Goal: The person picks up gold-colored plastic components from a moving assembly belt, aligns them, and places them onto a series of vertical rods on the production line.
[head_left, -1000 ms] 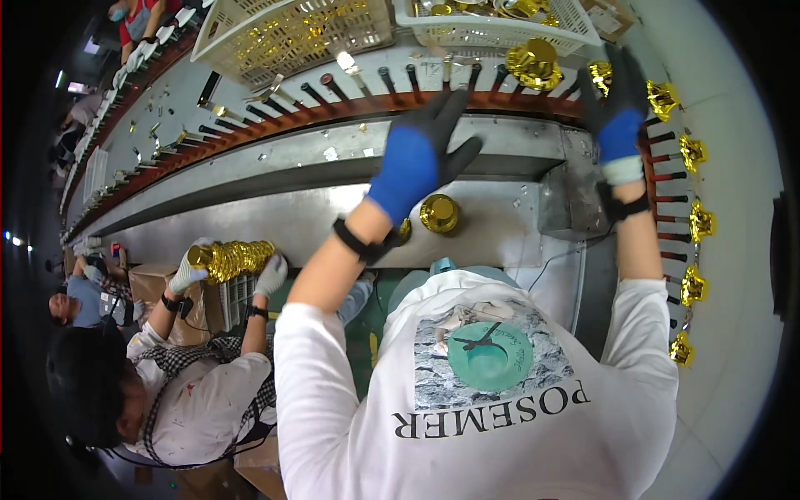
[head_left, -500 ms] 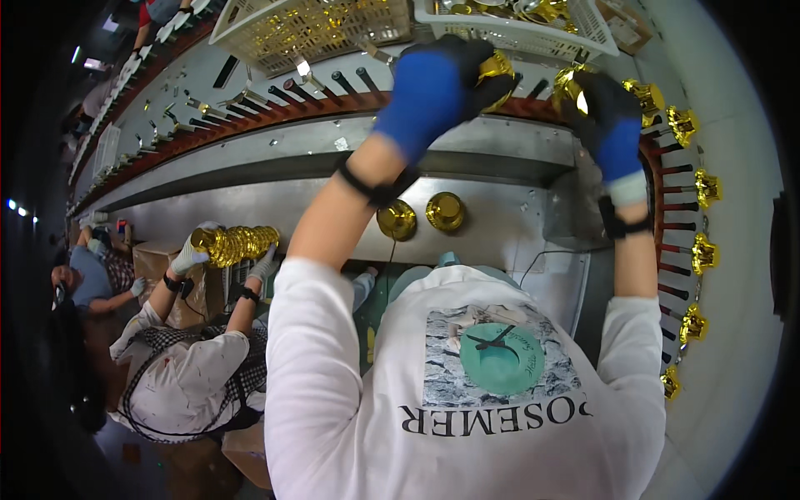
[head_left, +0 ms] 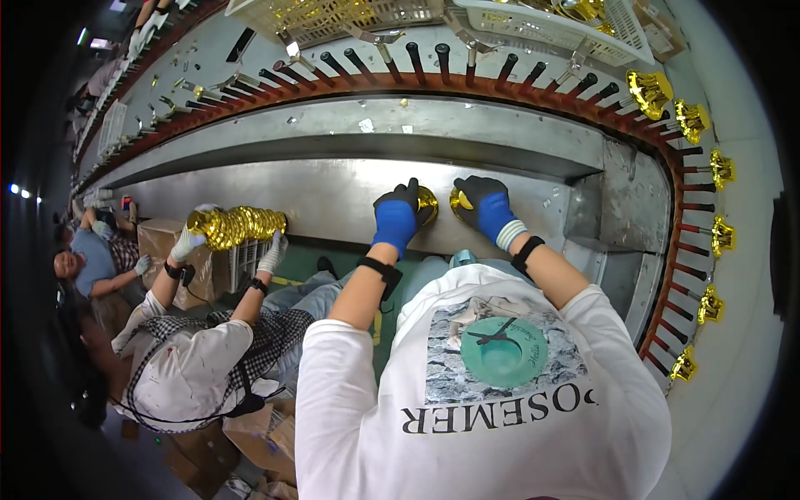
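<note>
My left hand (head_left: 397,215), in a blue and black glove, is closed around the side of a shiny gold bell-shaped cup (head_left: 428,203) on the metal ledge in front of me. Beside it, my right hand (head_left: 483,205) grips a second gold cup (head_left: 457,202), with the fingers over its top. Both cups are partly hidden by the gloves. I cannot tell whether each is a single cup or several nested ones.
A curved red-edged conveyor with upright black-tipped spindles (head_left: 414,60) runs beyond the ledge. Gold cups (head_left: 722,169) sit on spindles at the right. Pale baskets (head_left: 554,32) of gold pieces stand behind. At left, a co-worker holds a long gold stack (head_left: 237,228).
Both hands have come down from the conveyor to the ledge, where the two gold cups stood, and now hold cups there. The spindles before me have shifted along.
</note>
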`<state>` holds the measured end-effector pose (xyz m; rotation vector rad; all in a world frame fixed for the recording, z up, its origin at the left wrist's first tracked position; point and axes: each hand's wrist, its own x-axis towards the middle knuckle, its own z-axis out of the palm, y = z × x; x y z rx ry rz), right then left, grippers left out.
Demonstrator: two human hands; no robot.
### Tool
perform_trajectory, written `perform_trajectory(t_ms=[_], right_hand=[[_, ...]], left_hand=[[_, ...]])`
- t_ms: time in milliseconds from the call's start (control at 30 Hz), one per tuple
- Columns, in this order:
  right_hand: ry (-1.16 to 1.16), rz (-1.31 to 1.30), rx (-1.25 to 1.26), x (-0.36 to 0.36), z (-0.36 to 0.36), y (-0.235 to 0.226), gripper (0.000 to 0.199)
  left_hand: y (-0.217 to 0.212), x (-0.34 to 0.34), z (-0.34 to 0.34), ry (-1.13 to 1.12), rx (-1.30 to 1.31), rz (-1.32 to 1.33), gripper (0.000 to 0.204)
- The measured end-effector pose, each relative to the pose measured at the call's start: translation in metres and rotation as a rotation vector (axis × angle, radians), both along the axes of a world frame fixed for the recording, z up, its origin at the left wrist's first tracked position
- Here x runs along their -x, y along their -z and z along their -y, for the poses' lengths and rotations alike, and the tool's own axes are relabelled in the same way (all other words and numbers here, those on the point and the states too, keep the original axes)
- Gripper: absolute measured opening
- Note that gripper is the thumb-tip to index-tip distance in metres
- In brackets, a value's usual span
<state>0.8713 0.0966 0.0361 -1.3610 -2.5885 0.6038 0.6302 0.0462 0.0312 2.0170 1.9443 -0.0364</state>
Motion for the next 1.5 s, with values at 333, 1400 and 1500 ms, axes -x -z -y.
perform_trajectory(t_ms=[333,1400,1500], right_hand=[[0.191,-0.217,-0.381,-0.108,-0.038,-0.115,0.072],[0.05,-0.182,-0.01,-0.033,-0.026,-0.018,0.057],[0.054,0.082,0.205,-0.029,-0.029,-0.012,0.066]], left_hand=[[-0.066,-0.013,-0.038,0.19,-0.235,0.08,0.088],[-0.012,0.009,-0.021,0.008,-0.107,0.17,0.058],[-0.008,0.002,-0.03,0.01,-0.101,0.079,0.072]])
